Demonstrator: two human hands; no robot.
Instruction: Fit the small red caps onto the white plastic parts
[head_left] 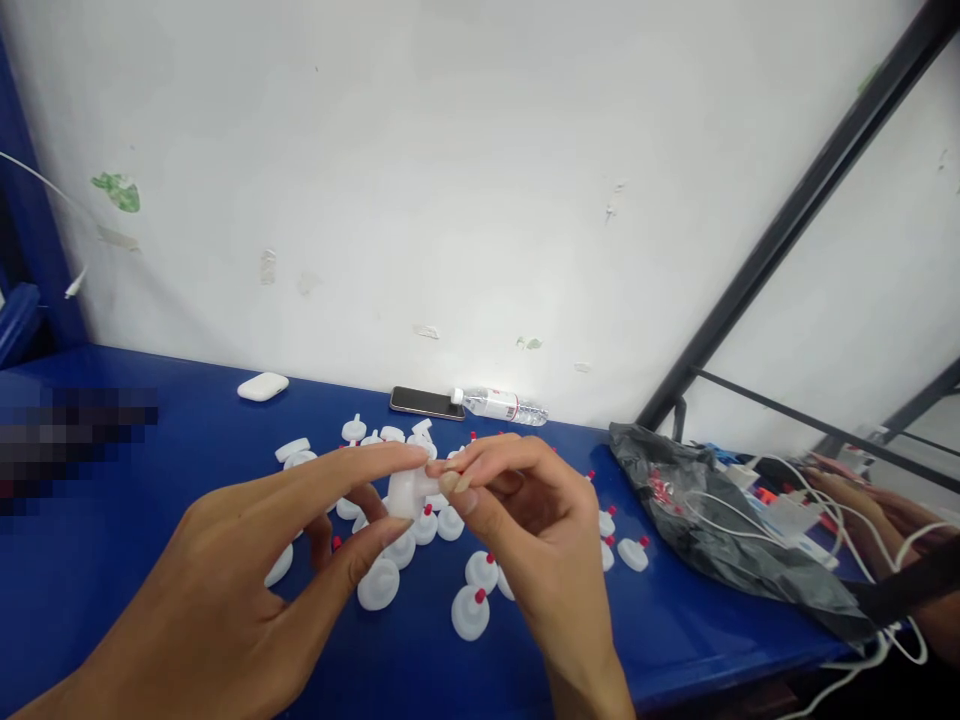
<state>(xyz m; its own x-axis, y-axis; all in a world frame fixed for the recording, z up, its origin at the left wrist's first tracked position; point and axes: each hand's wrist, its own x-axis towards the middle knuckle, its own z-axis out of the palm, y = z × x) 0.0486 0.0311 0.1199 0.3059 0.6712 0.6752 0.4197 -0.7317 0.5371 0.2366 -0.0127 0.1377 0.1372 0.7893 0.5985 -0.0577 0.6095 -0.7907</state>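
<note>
A white plastic nozzle cap (pixel 406 497) is held up above the table, its spout turned to the right. My left hand (pixel 255 560) grips its wide body between thumb and fingers. My right hand (pixel 536 520) is closed in a pinch at the spout end; the fingertips hide the tip, and I cannot tell whether a small red piece is between them. Beneath and around both hands lie many similar caps. Some carry red tips, like the red-tipped cap (pixel 470 612) in front, while others, like the plain cap (pixel 354 428) behind, show bare spouts.
Along the wall lie a white case (pixel 263 387), a phone (pixel 427 402) and a water bottle (pixel 496 404) on the blue table (pixel 187 440). To the right, a dark plastic bag (pixel 675 500) holds small red pieces, beside white cables. Another person's hand (pixel 847 500) shows at far right.
</note>
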